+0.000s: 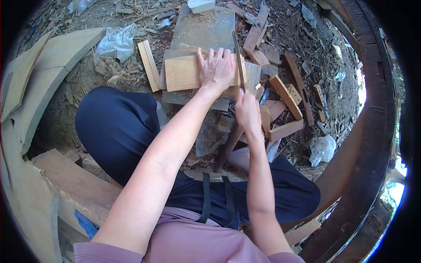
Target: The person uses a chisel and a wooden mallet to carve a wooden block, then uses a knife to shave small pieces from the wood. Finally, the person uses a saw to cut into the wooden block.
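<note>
A pale wooden board lies across a low wooden support in front of me. My left hand presses down on the board near its right end, with the fingertips over the far edge. My right hand is closed around the near end of a handsaw. Its long dark blade is seen nearly edge-on and points away from me, against the board's right end, just beside my left hand. The handle is hidden in my fist, and the teeth are too small to make out.
Several wood offcuts are heaped to the right of the support. A narrow wood strip lies on its left. Plastic bags and wood scraps litter the ground. Large curved wooden pieces stand at left; a dark curved beam rises at right.
</note>
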{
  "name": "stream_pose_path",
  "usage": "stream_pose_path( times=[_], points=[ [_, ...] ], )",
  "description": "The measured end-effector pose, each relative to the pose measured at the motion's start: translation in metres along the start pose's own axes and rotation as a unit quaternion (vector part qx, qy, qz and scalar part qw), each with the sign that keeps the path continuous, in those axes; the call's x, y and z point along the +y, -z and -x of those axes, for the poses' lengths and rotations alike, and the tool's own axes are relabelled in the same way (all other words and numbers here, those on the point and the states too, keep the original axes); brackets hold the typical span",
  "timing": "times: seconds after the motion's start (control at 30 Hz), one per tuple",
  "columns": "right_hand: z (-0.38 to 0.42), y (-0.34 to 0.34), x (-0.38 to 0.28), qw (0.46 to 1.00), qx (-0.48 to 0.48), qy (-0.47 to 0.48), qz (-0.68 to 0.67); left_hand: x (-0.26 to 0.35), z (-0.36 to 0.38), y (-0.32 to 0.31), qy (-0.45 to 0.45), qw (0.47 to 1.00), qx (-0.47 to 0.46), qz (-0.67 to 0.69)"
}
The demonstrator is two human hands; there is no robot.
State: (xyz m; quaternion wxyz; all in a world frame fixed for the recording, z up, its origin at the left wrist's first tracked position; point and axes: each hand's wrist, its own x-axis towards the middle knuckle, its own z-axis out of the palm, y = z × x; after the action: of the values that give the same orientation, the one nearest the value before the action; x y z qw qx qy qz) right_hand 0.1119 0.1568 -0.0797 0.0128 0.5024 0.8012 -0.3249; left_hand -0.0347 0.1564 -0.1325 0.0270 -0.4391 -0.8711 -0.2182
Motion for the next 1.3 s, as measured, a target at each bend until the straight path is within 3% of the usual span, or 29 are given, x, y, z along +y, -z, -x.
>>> stream_pose_path(
  times=[0.17, 0.27, 0.5, 0.7, 0.87, 1.1, 1.3],
  points=[
    [0.038, -0.010, 0.008, 0.999, 0.041, -0.002, 0.016, 0.002, -0.001, -0.006, -0.003, 0.999, 0.037, -0.014],
    [0.064, -0.010, 0.018, 1.000, 0.000, -0.028, -0.011, 0.001, 0.001, -0.001, -0.001, 1.000, 0.001, -0.024],
    [0.004, -0.003, -0.002, 0.998, 0.045, 0.031, 0.036, -0.001, 0.003, 0.000, -0.013, 0.999, 0.012, -0.026],
    [0.059, -0.003, 0.015, 0.999, -0.001, -0.051, -0.002, -0.003, 0.004, 0.000, -0.020, 0.999, 0.011, -0.026],
    [-0.006, 0.001, -0.003, 0.999, 0.014, 0.023, 0.043, -0.004, 0.003, -0.003, -0.021, 0.999, 0.026, -0.026],
    [0.062, -0.002, 0.017, 1.000, -0.007, -0.013, 0.004, -0.004, 0.001, -0.002, -0.012, 0.999, 0.014, -0.036],
    [0.006, -0.001, 0.001, 0.997, 0.043, 0.044, 0.037, -0.004, 0.004, -0.003, -0.021, 0.999, 0.026, -0.029]
  ],
)
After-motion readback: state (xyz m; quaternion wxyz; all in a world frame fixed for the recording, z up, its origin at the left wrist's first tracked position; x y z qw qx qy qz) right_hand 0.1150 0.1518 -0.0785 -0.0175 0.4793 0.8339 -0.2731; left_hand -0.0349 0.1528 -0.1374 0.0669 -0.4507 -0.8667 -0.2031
